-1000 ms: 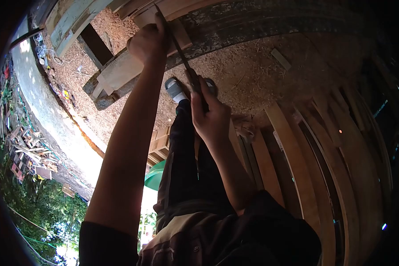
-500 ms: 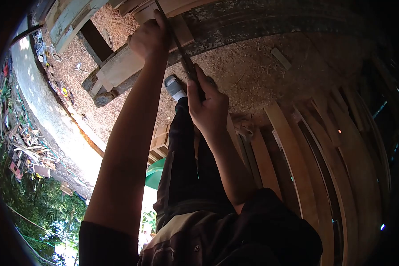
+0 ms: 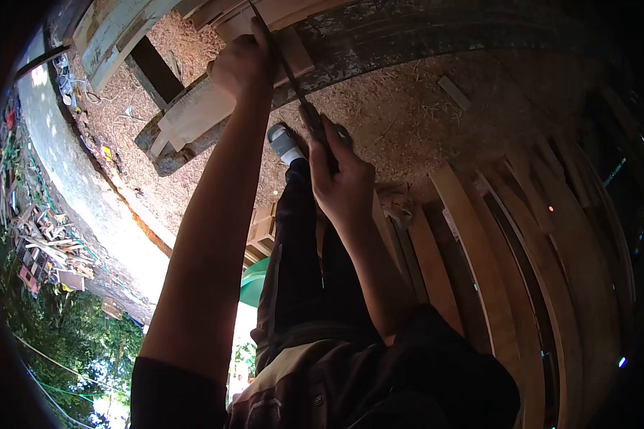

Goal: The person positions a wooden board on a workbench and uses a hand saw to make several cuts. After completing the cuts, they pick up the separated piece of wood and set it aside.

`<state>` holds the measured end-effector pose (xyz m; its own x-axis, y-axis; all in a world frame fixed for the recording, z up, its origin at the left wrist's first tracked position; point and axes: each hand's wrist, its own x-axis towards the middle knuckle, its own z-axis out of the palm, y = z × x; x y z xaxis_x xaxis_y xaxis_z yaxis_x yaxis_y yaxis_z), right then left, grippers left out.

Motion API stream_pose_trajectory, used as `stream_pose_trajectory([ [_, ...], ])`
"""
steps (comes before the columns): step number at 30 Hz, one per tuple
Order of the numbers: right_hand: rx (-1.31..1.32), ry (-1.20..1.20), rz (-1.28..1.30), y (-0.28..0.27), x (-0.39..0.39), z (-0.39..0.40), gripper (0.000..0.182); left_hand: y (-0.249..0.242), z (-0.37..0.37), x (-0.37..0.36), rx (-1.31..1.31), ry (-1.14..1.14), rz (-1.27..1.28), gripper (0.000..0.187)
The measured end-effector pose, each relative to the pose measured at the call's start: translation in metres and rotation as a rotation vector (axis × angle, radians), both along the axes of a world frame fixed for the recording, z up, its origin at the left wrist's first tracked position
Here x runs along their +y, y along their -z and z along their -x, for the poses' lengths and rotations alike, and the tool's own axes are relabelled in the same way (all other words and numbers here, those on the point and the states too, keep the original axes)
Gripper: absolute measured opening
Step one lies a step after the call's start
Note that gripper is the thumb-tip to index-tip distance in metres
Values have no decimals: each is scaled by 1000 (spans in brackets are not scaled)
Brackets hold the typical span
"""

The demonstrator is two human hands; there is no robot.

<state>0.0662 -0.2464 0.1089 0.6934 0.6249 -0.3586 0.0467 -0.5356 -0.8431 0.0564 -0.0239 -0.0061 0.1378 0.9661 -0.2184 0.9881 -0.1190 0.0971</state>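
Note:
My right hand (image 3: 343, 179) is wrapped round the handle of a handsaw (image 3: 288, 68), whose narrow blade is seen nearly edge-on and slants up and away to the left. My left hand (image 3: 243, 66) is closed at a flat wooden board (image 3: 200, 111), its thumb side against or very near the blade; the undersides of its fingers are hidden. The board lies on a dark, worn timber beam (image 3: 379, 50). Where the teeth meet the wood cannot be made out.
Long planks (image 3: 472, 250) lie side by side at the right. Wood shavings (image 3: 401, 114) cover the ground, with an offcut (image 3: 454, 93) on it. Pale boards (image 3: 125, 36) are at upper left. A green tub-like object (image 3: 253, 282) is beside my leg.
My right hand has drawn the saw slightly back toward me, down and to the right. The left hand stays at the board; the whole view has shifted a little.

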Motion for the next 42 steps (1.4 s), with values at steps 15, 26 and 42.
stream_pose_trajectory([
  [15, -31, -5, 25, -1, -1, 5, 38, 1, 3, -2, 6, 6, 17, 76],
  [26, 16, 1, -2, 2, -1, -1, 41, 4, 3, -1, 16, 1, 12, 76],
  [42, -38, -19, -24, 18, -12, 3, 38, 14, 9, 4, -9, -31, 32, 80],
])
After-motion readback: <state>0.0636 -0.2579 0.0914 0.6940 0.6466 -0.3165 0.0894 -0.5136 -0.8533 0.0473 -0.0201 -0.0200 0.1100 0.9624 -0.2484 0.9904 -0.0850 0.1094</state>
